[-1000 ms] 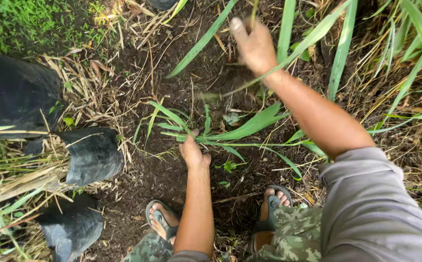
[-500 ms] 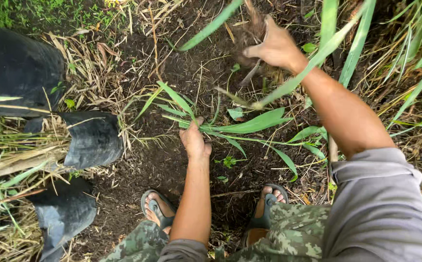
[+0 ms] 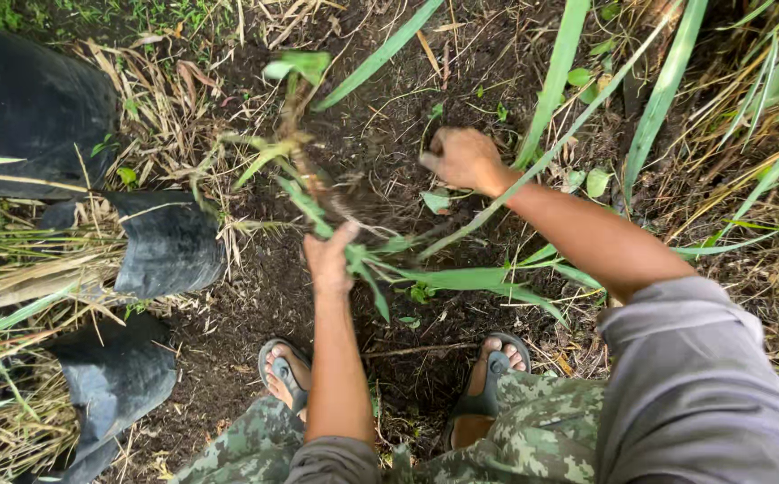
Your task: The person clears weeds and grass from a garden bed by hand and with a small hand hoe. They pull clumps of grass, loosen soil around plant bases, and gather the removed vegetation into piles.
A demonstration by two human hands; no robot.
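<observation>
My left hand [image 3: 329, 258] is closed around the base of a leafy green plant [image 3: 304, 143] over dark soil [image 3: 389, 99]. The plant's stalk rises up and to the left from that hand, blurred, with narrow leaves spreading off it. My right hand [image 3: 461, 159] is a fist a little to the right of the stalk and above the soil, clenched on a short dark tool. Only the tool's end shows at the fist's left edge. Long green blades [image 3: 483, 282] trail to the right from my left hand.
Black plastic grow bags [image 3: 167, 244] [image 3: 113, 381] and a larger black sheet [image 3: 31, 112] lie at the left among dry grass. My sandalled feet [image 3: 282, 369] [image 3: 497, 358] stand at the bottom. Tall green leaves [image 3: 555, 81] crowd the right side.
My right hand has come down from high at the top to beside the stalk. The plant in my left hand has swung upright and leftward. My left hand has stayed put.
</observation>
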